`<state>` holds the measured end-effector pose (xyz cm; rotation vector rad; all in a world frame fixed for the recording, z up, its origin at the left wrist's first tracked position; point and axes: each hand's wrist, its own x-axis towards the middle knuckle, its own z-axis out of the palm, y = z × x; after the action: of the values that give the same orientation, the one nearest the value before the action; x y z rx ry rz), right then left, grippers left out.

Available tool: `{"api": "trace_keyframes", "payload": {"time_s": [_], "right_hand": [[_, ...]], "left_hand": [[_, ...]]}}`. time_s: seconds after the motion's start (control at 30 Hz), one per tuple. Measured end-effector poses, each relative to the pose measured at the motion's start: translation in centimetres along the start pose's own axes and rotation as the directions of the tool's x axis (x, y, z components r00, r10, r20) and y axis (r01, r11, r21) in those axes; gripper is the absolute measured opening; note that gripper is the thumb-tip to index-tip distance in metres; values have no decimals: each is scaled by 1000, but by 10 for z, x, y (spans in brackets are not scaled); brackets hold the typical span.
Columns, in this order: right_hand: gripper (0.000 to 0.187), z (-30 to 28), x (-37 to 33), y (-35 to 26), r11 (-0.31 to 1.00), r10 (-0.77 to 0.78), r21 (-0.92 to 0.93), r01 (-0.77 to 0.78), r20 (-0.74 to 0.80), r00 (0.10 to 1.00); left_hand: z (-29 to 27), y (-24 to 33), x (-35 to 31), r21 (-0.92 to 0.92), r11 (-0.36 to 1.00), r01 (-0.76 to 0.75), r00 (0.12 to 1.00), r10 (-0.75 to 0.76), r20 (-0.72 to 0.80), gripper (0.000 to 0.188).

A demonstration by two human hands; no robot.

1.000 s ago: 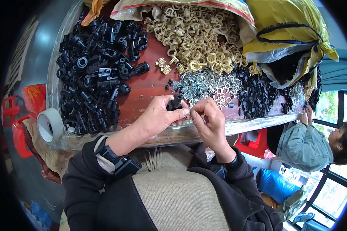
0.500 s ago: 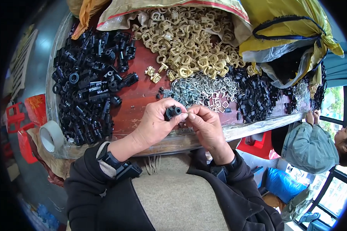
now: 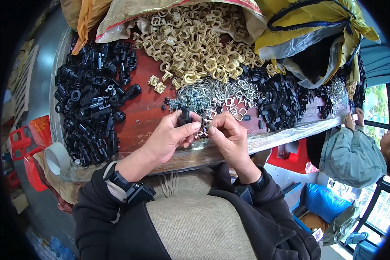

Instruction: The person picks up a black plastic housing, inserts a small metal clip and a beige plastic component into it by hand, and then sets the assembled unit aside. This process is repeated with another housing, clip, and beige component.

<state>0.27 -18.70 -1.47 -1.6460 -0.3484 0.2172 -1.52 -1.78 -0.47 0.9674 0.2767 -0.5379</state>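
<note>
My left hand (image 3: pixel 160 141) is closed around a black cylindrical plastic part (image 3: pixel 185 115), whose narrower end points up and away from me. Just to its right, my right hand (image 3: pixel 230 141) has thumb and forefinger pinched together; whatever they hold, if anything, is too small to make out. A narrow gap separates the two hands above the table's near edge. Beyond my fingers lies a heap of bent silver metal wire pieces (image 3: pixel 235 92). Left of my left hand spreads a large pile of black plastic parts (image 3: pixel 89 106).
Beige plastic rings (image 3: pixel 199 52) spill from a woven sack (image 3: pixel 128 19) at the back. Small black pieces (image 3: pixel 277 102) lie right of the metal, below a yellow bag (image 3: pixel 307 19). A tape roll (image 3: pixel 57 158) sits at the left corner. Another person (image 3: pixel 355 149) works at the right.
My hands have come slightly apart. The black part in my left hand has turned from facing my right fingers to pointing upward. The whole view has shifted a little.
</note>
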Motion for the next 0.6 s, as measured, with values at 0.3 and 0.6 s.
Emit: {"api": "trace_keyframes", "payload": {"time_s": [0.3,0.6], "right_hand": [[7,22,6,-15,970,-105,-205,129,125,987],[13,55,14,-32,761,-315,-484,432,306,898]], "left_hand": [[-20,4,-23,-156,983,94,991,-76,113,27],[-50,-4,-38,-226,972,69,981,-24,194,27]]}}
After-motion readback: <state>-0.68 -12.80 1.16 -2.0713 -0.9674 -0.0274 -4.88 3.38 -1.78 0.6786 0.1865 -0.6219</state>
